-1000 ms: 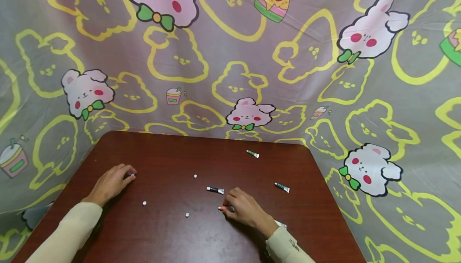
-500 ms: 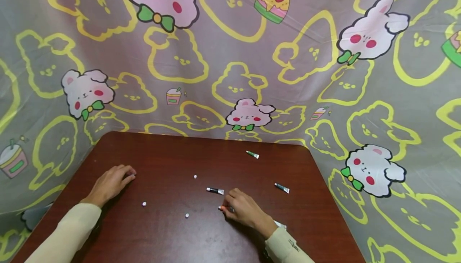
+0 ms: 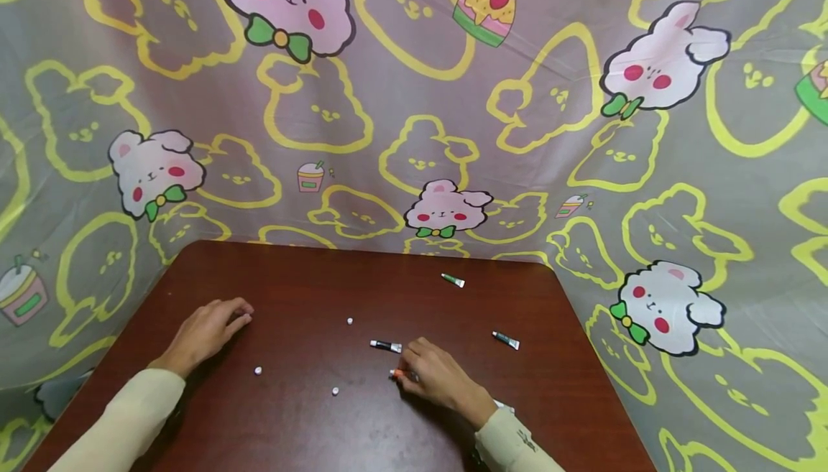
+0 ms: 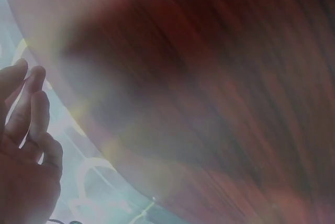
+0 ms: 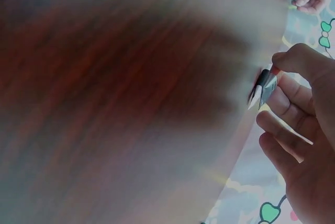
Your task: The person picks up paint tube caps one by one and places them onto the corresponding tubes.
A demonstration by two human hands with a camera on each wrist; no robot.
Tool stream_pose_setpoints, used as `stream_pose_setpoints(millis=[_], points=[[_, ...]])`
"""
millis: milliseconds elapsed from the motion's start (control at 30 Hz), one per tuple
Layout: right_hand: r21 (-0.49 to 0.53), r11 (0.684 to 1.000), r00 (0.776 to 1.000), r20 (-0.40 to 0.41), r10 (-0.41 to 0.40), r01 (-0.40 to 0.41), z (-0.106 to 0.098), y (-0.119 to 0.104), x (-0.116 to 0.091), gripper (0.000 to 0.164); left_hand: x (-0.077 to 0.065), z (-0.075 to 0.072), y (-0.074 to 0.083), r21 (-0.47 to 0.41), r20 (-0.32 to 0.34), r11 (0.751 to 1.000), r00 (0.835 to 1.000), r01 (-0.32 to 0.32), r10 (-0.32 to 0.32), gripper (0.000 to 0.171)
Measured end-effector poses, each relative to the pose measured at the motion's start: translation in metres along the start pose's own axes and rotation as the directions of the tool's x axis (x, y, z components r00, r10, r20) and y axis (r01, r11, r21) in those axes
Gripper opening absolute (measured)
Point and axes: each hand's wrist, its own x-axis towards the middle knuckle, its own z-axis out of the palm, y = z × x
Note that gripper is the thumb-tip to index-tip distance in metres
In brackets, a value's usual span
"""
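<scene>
My right hand [image 3: 440,378] pinches a small paint tube [image 3: 396,374] with an orange band, its tip pointing left over the table. In the right wrist view this orange-banded tube [image 5: 275,70] sits between thumb and fingertips, partly hidden. A black-labelled paint tube [image 3: 386,346] lies just beyond those fingers. At the left, my left hand [image 3: 203,334] is low over the table, thumb and index fingertips together around a small white cap that the fingers now hide. White caps lie nearby: one cap [image 3: 258,371] in front of the left hand, another [image 3: 335,391], and a third [image 3: 350,321].
A green paint tube [image 3: 453,280] lies towards the back of the brown table [image 3: 291,278]. A dark teal tube [image 3: 506,340] is at the right. Partly behind the right wrist shows a pale tube [image 3: 503,406]. A patterned curtain [image 3: 362,127] surrounds the table's far sides.
My left hand has shifted slightly to the right, and the white cap at its fingertips has gone out of sight. The right hand has barely moved. The head view has tilted up slightly.
</scene>
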Motion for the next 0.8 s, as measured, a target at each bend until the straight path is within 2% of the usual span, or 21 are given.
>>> stream_pose_setpoints(millis=[133, 333, 500, 667, 800], points=[[-0.015, 1.0, 1.0, -0.011, -0.011, 0.011, 0.0, 0.0, 0.002, 0.018, 0.001, 0.002, 0.005, 0.003, -0.013, 1.0, 1.0, -0.025, 0.025, 0.012], [0.001, 1.0, 0.999, -0.03, -0.013, 0.013, -0.003, -0.001, 0.005, 0.016, 0.002, 0.003, 0.015, -0.02, -0.01, 1.0, 1.0, -0.015, 0.015, 0.015], [-0.01, 1.0, 0.999, -0.039, -0.015, 0.014, -0.004, -0.002, 0.008, 0.015, 0.004, 0.005, 0.023, -0.035, -0.028, 0.999, 0.999, -0.039, 0.038, 0.014], [-0.023, 1.0, 0.998, -0.066, -0.022, 0.021, -0.003, -0.001, 0.01, 0.017, 0.005, 0.006, 0.034, -0.032, -0.017, 0.998, 0.999, -0.051, 0.051, 0.014], [-0.045, 0.998, 0.996, -0.087, -0.037, 0.033, -0.003, -0.001, 0.011, 0.019, 0.006, 0.007, 0.043, -0.025, -0.024, 0.996, 0.996, -0.086, 0.085, 0.013]])
